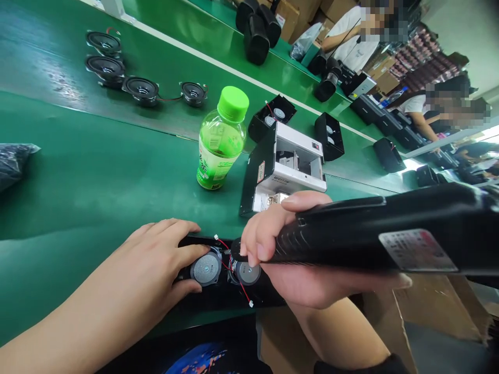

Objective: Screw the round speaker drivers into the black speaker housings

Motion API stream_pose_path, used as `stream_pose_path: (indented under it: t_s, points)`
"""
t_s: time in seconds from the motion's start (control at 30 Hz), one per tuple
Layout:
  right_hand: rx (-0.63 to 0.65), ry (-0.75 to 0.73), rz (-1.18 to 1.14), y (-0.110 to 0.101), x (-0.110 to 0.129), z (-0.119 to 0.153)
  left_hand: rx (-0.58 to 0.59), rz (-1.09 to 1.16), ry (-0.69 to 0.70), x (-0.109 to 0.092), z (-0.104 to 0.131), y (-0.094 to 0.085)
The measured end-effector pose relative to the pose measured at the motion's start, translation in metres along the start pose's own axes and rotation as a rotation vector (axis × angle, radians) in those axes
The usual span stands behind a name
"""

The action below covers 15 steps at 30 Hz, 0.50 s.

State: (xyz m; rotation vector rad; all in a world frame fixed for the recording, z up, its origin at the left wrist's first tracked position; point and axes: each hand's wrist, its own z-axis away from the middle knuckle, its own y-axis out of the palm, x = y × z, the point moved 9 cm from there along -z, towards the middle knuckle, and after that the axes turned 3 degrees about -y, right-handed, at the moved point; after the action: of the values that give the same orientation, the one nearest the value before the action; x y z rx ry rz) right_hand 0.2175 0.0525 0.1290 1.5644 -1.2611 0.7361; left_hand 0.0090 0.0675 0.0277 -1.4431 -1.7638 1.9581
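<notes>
A black speaker box lies at the table's near edge, with two round speaker drivers in it, magnets facing up. My left hand grips the box's left end, its index finger and thumb beside the left speaker driver. In my right hand is a black electric screwdriver, held nearly level, its nose over the right speaker driver. My fingers partly cover that driver, and the screwdriver's bit is hard to make out. Red wires with white plugs trail across both drivers.
A green-capped bottle and a white-and-black screw feeder stand just beyond the box. Several loose speaker drivers lie at the far left. More speaker boxes sit behind the feeder. Co-workers are across the bench; cardboard is lower right.
</notes>
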Motion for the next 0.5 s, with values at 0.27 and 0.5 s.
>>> stream_pose_path:
  t_s: [0.27,0.5]
  points:
    - [0.005,-0.005,0.033,0.0016,-0.0083,-0.0002,0.026,0.010,0.003,-0.0025,-0.0015,0.0020]
    - [-0.002,0.033,0.008,-0.0019,-0.0100,-0.0037,0.025,0.028,0.008,-0.0002,-0.0010,0.0023]
